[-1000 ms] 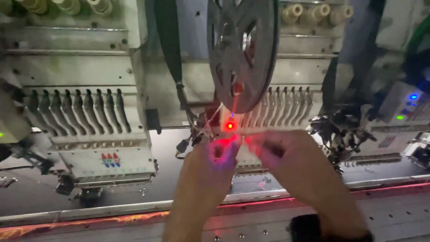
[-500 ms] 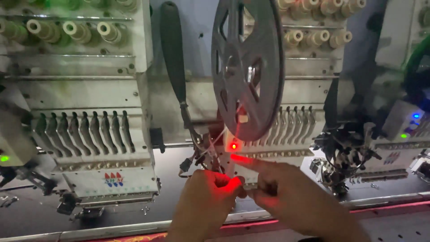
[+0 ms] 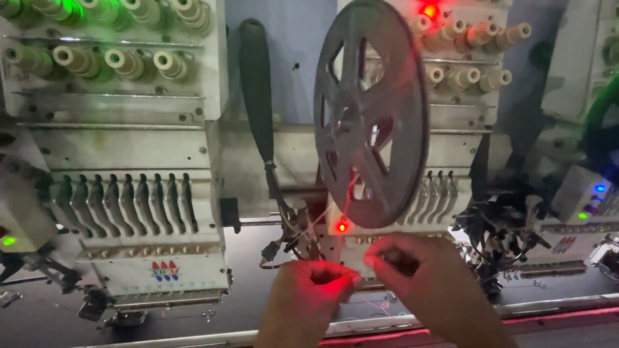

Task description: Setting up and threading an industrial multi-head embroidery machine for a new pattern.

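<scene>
1. Grimy cream-coloured multi-head embroidery machine [image 3: 129, 193] fills the background, with rows of pale thread knobs [image 3: 116, 61] along the top and a dark work bed below.
2. Change noted: against half a second earlier, both hands have come closer together below the small red indicator lamp [image 3: 342, 227]. The right index finger, earlier stretched out toward the lamp, is now curled in.
3. Judgement: the work appears to have passed from reaching and pointing to a fine two-handed pinch on the thread.
4. Left hand [image 3: 309, 290] is closed narrow, fingertips gathered and lit red; it appears to pinch the thin pale thread [image 3: 348, 200], though the contact itself is too small to confirm.
5. Right hand [image 3: 419, 267] is likewise closed, fingertips bunched and turned toward the left hand, just beside it.
6. Thread runs down from the large grey spoked metal reel [image 3: 371, 116], past the lamp, toward the gap between the two hands.
7. Reel hangs directly above both hands, apart from them.
8. Black padded lever [image 3: 258, 90] stands left of the reel, untouched.
</scene>
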